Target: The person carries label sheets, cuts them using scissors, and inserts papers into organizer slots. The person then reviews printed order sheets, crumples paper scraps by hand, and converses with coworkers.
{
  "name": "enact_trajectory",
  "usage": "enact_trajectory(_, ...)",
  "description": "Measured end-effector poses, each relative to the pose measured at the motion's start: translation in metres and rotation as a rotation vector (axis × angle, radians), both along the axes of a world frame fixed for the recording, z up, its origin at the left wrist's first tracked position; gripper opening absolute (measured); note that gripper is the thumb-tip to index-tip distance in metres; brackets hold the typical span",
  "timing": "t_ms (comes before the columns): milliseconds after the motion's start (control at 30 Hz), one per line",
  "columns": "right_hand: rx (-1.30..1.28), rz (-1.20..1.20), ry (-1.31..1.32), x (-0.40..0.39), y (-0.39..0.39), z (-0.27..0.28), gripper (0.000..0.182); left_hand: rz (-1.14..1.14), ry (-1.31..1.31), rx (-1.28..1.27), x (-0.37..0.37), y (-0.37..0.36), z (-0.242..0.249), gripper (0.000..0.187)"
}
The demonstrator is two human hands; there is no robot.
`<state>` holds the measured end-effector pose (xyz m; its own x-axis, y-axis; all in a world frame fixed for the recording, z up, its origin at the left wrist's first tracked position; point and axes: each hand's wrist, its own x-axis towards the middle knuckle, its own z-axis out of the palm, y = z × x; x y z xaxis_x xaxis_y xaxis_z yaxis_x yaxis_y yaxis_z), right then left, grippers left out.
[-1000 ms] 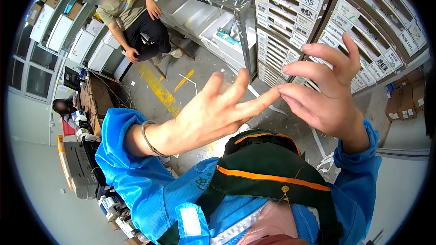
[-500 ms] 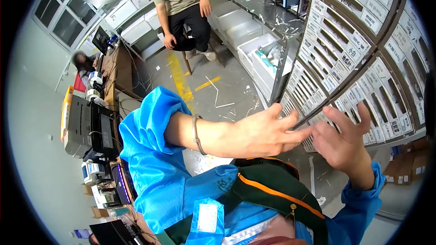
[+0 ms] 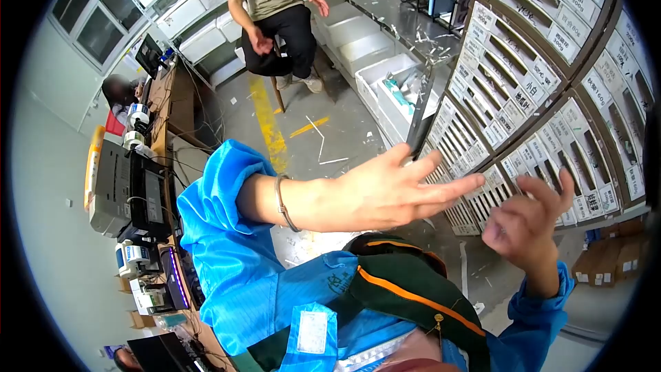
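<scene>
My left hand [image 3: 396,193] is stretched out flat in the air, fingers apart and pointing right, holding nothing. A thin bracelet [image 3: 281,201] circles its wrist below a blue sleeve [image 3: 220,234]. My right hand [image 3: 530,224] is raised to the right of it, fingers loosely curled and spread, also holding nothing. The two hands are apart. Behind them stands a cabinet of small labelled drawers [image 3: 537,89]. A dark green bag with orange trim [image 3: 413,296] hangs on my chest below the hands.
A person in an olive shirt [image 3: 275,7] sits on a stool at a steel workbench [image 3: 399,14] with white bins [image 3: 385,76] under it. Label printers [image 3: 120,189] line a desk at left, where another person [image 3: 118,89] sits. Yellow floor tape [image 3: 268,124] runs between.
My hands have drawn apart; their fingertips touched before. The left hand has flattened out, the right has dropped and moved right. The view has swung so more floor and desk show.
</scene>
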<state>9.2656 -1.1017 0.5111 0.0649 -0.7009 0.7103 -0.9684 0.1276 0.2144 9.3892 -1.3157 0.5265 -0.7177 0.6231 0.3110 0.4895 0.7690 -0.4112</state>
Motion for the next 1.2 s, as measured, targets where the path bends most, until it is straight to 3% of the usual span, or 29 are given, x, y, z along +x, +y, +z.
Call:
enact_trajectory(100, 0.101, 0.014, -0.185, -0.014, 0.012, 0.009, 0.022, -0.014, 0.009, -0.04, -0.004, -0.005, -0.007, 0.043)
enact_trajectory(200, -0.029, -0.083, -0.407, -0.004, -0.006, 0.019, 0.043, 0.035, 0.041, -0.196, -0.006, -0.005, -0.011, 0.044)
enact_trajectory(300, 0.206, -0.008, -0.289, -0.013, -0.004, 0.023, 0.028, 0.057, 0.004, -0.249, -0.006, -0.002, -0.011, 0.046)
enact_trajectory(400, 0.165, 0.081, -0.327, -0.014, -0.012, 0.024, 0.015, 0.023, -0.038, -0.216, -0.009, -0.003, -0.013, 0.023)
enact_trajectory(500, 0.183, 0.084, -0.294, -0.016, -0.014, 0.027, 0.014, 0.058, -0.049, -0.263, -0.008, 0.0, -0.009, 0.048)
enact_trajectory(867, 0.183, 0.141, -0.112, -0.023, -0.026, 0.018, 0.018, 0.053, -0.127, -0.26, -0.009, 0.002, -0.012, 0.046)
enact_trajectory(933, 0.138, 0.108, -0.229, -0.018, -0.027, 0.011, 0.019, 0.044, -0.133, -0.263, -0.009, 0.003, -0.013, 0.043)
enact_trajectory(1200, 0.12, 0.221, 0.055, -0.009, -0.032, 0.011, 0.021, -0.026, -0.102, -0.074, -0.008, 0.006, -0.017, 0.034)
